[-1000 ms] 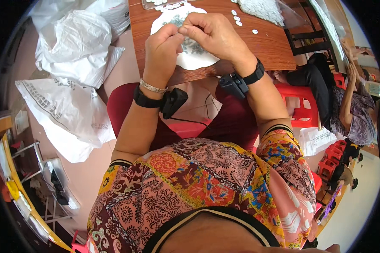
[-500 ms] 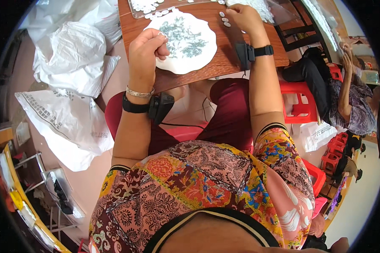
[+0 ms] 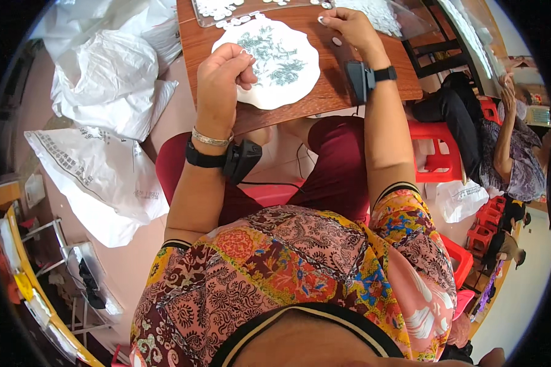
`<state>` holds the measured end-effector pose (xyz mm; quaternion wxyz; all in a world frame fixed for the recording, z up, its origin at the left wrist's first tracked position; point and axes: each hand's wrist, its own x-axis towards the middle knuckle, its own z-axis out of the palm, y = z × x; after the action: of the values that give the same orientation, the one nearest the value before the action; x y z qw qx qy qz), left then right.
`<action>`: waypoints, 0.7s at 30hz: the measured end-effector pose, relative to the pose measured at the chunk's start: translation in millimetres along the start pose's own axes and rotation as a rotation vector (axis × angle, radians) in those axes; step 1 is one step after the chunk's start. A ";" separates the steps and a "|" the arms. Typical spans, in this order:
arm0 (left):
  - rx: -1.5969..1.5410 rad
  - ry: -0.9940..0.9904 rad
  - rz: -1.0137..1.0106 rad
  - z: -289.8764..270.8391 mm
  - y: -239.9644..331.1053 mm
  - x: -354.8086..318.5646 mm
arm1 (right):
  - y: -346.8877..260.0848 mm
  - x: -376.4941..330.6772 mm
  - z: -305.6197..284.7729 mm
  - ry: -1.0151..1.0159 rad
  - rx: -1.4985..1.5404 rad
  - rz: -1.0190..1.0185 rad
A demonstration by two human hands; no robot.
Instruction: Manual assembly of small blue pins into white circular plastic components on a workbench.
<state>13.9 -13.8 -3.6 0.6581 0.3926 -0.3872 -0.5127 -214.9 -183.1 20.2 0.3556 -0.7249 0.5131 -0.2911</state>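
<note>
**White oval disc pinched in the right hand above the counter**

From my end of the feed, I have both hands up over the wood-grained counter (image 3: 333, 76), set well apart. The right hand (image 3: 356, 32) pinches a white oval disc (image 3: 321, 20) between thumb and forefinger, out beyond the right side of the scalloped white plate (image 3: 269, 101). The left hand (image 3: 220, 70) is at the plate's left edge, its fingers curled in and the thumb pressed to the forefinger. I make out a small pale piece (image 3: 245, 53) at those fingertips, too tiny for me to name.

Slim grey-green pieces (image 3: 288, 74) lie scattered across the plate. Just past its far rim I see a row of loose white discs (image 3: 235, 22), next to a clear tray (image 3: 204, 25) holding more of them. A heap of white discs (image 3: 382, 18) sits behind the right hand, and a lone disc (image 3: 337, 41) lies on the wood just below that hand.

Each wrist carries a black strapped device; the left one (image 3: 243, 161) sits beside a silver-toned bracelet (image 3: 210, 138). Bulky white sacks (image 3: 107, 79) stand on the floor to the left, and a red plastic stool (image 3: 434, 153) to the right.
</note>
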 end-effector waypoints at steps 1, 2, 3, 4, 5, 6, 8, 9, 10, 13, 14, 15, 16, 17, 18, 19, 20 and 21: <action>-0.012 0.010 0.001 0.7 -0.3 -0.3 | -46.3 -22.4 6.9 -0.027 0.084 0.037; -0.024 0.014 0.003 2.8 -0.6 -0.1 | -71.8 -33.6 10.8 -0.049 0.167 0.074; -0.001 0.043 0.009 -2.2 0.2 -3.1 | -67.2 -29.0 25.4 -0.077 0.187 0.061; -0.003 0.033 0.008 -1.2 -1.0 -2.8 | -62.0 -30.6 32.9 -0.131 0.319 -0.081; -0.005 0.024 0.007 0.0 -1.3 -2.4 | -58.9 -30.9 37.0 -0.186 0.451 -0.223; -0.003 0.027 0.009 2.2 -0.7 -2.0 | -56.9 -32.0 36.1 -0.189 0.452 -0.225; -0.058 0.031 0.023 3.8 1.4 -2.9 | -67.1 -42.8 39.0 -0.276 0.341 -0.247; -0.067 0.020 0.034 2.6 0.6 -2.9 | -69.1 -43.1 43.1 -0.288 0.365 -0.276; -0.063 0.029 0.035 3.7 1.8 -3.6 | -73.8 -46.6 47.1 -0.296 0.370 -0.278; -0.126 -0.014 0.052 5.1 5.5 -4.8 | -87.6 -59.7 54.2 -0.307 0.362 -0.266; -0.125 -0.009 0.053 5.4 5.7 -4.8 | -88.2 -60.7 54.9 -0.312 0.363 -0.267; -0.157 -0.026 0.063 6.3 6.0 -4.8 | -88.6 -61.5 55.4 -0.368 0.353 -0.278; -0.190 -0.044 0.074 6.2 6.0 -4.2 | -88.9 -62.0 56.0 -0.423 0.343 -0.289; -0.190 -0.041 0.074 4.9 4.6 -3.5 | -89.3 -63.2 57.2 -0.426 0.343 -0.290; -0.233 -0.055 0.072 3.3 2.0 -2.8 | -89.5 -64.6 58.2 -0.445 0.328 -0.328; -0.275 -0.069 0.069 2.0 0.6 -2.3 | -89.5 -65.1 59.1 -0.464 0.314 -0.367; -0.275 -0.067 0.070 0.8 0.6 -1.9 | -89.3 -64.7 59.0 -0.466 0.314 -0.367; -0.302 -0.076 0.052 -0.6 0.8 -1.7 | -88.7 -64.0 58.1 -0.479 0.283 -0.419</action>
<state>14.5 -11.9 -3.2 0.7076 0.2593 -0.3406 -0.5622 -141.0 -90.1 55.1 0.4953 -0.8059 0.2095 -0.2475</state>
